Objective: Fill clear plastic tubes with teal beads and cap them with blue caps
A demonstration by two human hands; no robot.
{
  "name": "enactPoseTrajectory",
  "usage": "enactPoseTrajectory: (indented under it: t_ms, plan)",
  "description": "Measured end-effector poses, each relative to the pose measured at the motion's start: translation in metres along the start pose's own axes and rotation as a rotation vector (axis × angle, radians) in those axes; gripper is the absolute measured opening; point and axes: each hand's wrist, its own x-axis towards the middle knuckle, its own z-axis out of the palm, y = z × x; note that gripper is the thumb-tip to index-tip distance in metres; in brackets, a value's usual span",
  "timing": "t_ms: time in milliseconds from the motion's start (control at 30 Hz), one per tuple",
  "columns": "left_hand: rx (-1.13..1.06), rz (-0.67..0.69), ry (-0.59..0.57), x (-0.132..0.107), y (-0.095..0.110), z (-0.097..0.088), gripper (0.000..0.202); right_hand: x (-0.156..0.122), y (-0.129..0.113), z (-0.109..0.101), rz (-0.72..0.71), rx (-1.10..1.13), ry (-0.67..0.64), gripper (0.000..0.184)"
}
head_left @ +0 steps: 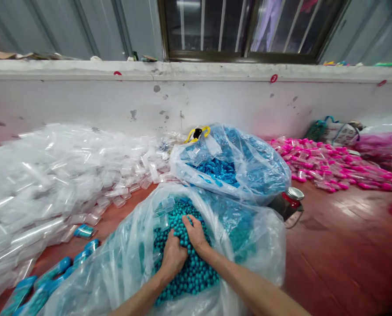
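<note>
A large clear plastic bag [123, 245] lies open in front of me, full of small round turquoise beads [196, 274]. My left hand [175, 255] is down among the beads with its fingers curled; what it grips, if anything, is hidden. Just to its right, my right hand [196, 236] rests on the beads, with its visible fingers stretched out and apart. Small clear plastic pieces [163, 221] lie on the beads beyond my left hand.
Clear plastic containers [67, 171] pile up at left. Bead-filled tubes with blue caps [51, 281] lie at lower left. Behind stands a bag [261, 162] of blue pieces [218, 170]. Pink-capped tubes [327, 164] and a silver-lidded jar [293, 199] are at right, on the red floor [334, 250].
</note>
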Motion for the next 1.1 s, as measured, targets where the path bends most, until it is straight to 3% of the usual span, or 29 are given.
enactPoseTrajectory:
  t_ms: [100,200,333,433,567,700,800,933,1100]
  plan:
    - [-0.233,0.085,0.121,-0.004,-0.014,0.009,0.044,-0.013,-0.013,0.002,-0.073,-0.102,-0.095,0.027]
    - [-0.398,0.095,0.119,-0.005,-0.025,0.02,0.042,-0.017,-0.02,-0.005,-0.2,-0.215,-0.274,0.034]
    - [-0.553,0.13,0.183,-0.002,-0.03,0.031,0.053,-0.01,-0.017,-0.012,-0.266,-0.113,-0.361,0.042]
    - [-0.633,0.186,0.168,-0.002,-0.028,0.028,0.071,-0.005,-0.013,-0.012,-0.188,0.037,-0.348,0.053]
    - [-0.663,0.126,0.122,-0.008,-0.022,0.016,0.091,-0.007,-0.012,-0.013,0.012,0.193,-0.329,0.063]
    - [-0.571,0.032,0.131,-0.016,-0.016,0.001,0.089,-0.014,-0.019,-0.019,0.101,0.314,-0.318,0.064]
    - [-0.549,-0.018,0.101,-0.022,-0.014,-0.01,0.085,-0.018,-0.026,-0.023,0.112,0.284,-0.346,0.062]
    - [-0.576,-0.072,0.04,-0.027,-0.018,-0.019,0.086,-0.024,-0.032,-0.018,0.011,0.172,-0.412,0.057]
    - [-0.66,-0.004,0.063,-0.033,-0.031,-0.016,0.075,-0.039,-0.036,-0.001,-0.241,-0.163,-0.469,0.045]
